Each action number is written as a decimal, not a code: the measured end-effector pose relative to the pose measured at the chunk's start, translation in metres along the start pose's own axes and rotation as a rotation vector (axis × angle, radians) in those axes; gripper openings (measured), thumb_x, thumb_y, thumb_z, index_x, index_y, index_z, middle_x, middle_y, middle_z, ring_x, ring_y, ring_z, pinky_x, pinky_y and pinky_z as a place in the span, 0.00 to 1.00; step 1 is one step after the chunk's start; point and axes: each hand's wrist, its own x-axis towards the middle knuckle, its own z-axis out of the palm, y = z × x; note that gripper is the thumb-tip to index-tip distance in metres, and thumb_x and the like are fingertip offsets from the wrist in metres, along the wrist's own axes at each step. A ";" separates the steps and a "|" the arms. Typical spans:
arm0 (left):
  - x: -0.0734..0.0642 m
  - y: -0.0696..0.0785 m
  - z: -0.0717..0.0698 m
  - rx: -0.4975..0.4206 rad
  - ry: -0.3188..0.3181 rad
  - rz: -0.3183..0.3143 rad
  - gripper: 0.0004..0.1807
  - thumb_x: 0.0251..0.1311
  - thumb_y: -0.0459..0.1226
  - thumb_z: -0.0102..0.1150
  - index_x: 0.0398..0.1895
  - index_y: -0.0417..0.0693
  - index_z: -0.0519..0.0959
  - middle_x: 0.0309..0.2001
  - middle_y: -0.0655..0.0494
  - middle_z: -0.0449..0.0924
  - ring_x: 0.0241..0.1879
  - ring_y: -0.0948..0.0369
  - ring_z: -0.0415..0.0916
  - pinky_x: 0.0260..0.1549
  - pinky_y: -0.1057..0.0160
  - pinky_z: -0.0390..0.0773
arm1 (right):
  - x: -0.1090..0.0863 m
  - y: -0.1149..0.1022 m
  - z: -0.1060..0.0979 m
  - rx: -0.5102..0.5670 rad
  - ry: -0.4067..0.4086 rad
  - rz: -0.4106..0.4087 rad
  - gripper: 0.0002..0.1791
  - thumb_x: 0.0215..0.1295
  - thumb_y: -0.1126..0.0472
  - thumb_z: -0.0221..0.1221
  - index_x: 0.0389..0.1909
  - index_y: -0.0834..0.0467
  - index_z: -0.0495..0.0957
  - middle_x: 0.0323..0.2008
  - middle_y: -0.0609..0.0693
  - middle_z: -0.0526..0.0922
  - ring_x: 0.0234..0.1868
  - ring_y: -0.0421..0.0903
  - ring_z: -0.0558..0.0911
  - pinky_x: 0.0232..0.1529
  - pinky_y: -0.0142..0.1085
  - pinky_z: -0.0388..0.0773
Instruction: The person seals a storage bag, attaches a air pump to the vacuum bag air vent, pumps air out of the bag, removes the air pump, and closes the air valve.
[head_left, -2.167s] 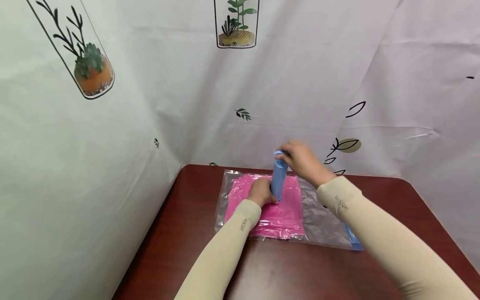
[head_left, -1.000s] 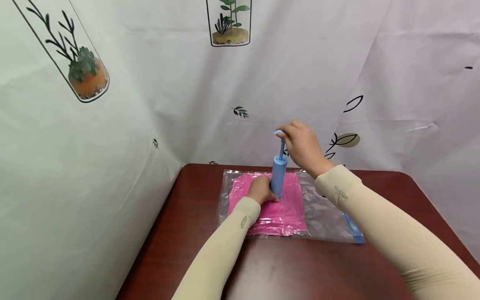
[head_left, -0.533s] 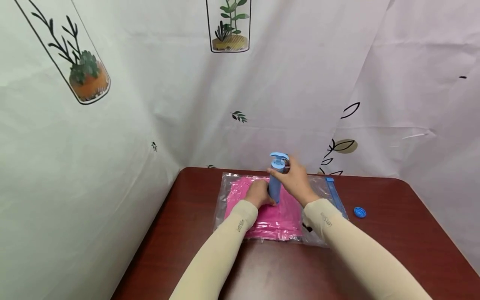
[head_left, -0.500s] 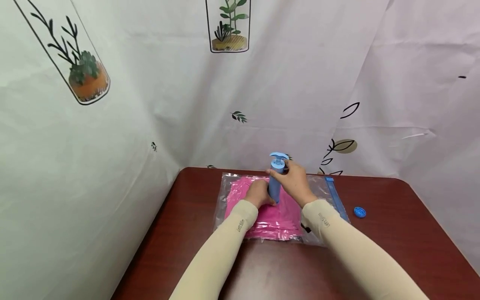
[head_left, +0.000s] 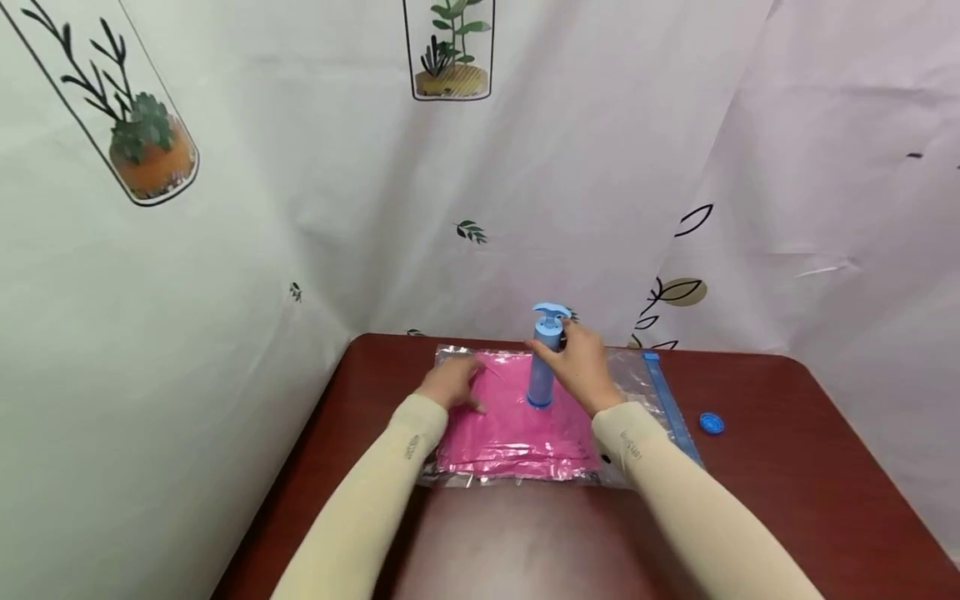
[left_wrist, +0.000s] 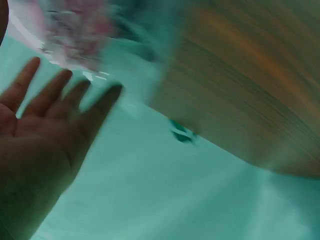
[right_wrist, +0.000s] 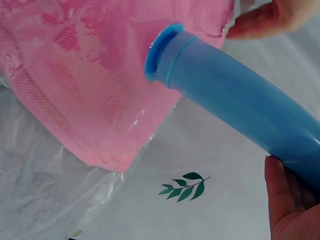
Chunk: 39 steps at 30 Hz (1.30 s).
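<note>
A blue hand pump (head_left: 542,375) stands upright on a clear vacuum storage bag (head_left: 626,383) holding folded pink fabric (head_left: 510,433). My right hand (head_left: 583,367) grips the pump's barrel just below its T-shaped handle, which is pushed down. In the right wrist view the pump's flared base (right_wrist: 162,52) sits against the pink-filled bag, and the fingers of my right hand (right_wrist: 295,210) lie along the barrel. Over the bag's left part is my left hand (head_left: 452,383), off the pump. Its fingers are spread and fairly straight in the left wrist view, where the hand (left_wrist: 50,130) holds nothing.
A round blue valve cap (head_left: 711,423) lies on the brown table (head_left: 780,467), right of the bag. The bag's blue zip strip (head_left: 667,400) runs along its right end. Printed fabric walls (head_left: 600,167) stand close behind and to the left of the table.
My right hand first worked the pump's handle up and down, then moved to the barrel with the handle lowered. My left hand has let go of the pump's lower barrel and moved left.
</note>
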 end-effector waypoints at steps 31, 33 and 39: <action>0.017 -0.013 0.018 0.113 -0.018 -0.005 0.55 0.41 0.54 0.94 0.80 0.62 0.81 0.77 0.47 0.84 0.74 0.42 0.83 0.72 0.40 0.86 | 0.012 0.012 -0.011 0.156 -0.270 0.055 0.38 0.77 0.49 0.68 0.76 0.68 0.71 0.70 0.72 0.84 0.71 0.71 0.85 0.72 0.67 0.84; 0.015 -0.012 0.019 0.108 -0.018 -0.006 0.54 0.41 0.53 0.94 0.78 0.61 0.83 0.75 0.47 0.86 0.73 0.42 0.84 0.70 0.39 0.87 | 0.010 0.014 -0.010 0.190 -0.290 0.087 0.46 0.76 0.45 0.71 0.83 0.66 0.65 0.76 0.72 0.78 0.77 0.72 0.81 0.77 0.67 0.81; 0.015 -0.014 0.018 0.125 -0.001 0.012 0.49 0.41 0.53 0.94 0.73 0.58 0.86 0.68 0.46 0.90 0.68 0.41 0.87 0.66 0.39 0.89 | 0.007 -0.001 -0.016 0.190 -0.080 0.098 0.53 0.70 0.34 0.76 0.80 0.64 0.67 0.70 0.65 0.82 0.69 0.65 0.85 0.68 0.59 0.88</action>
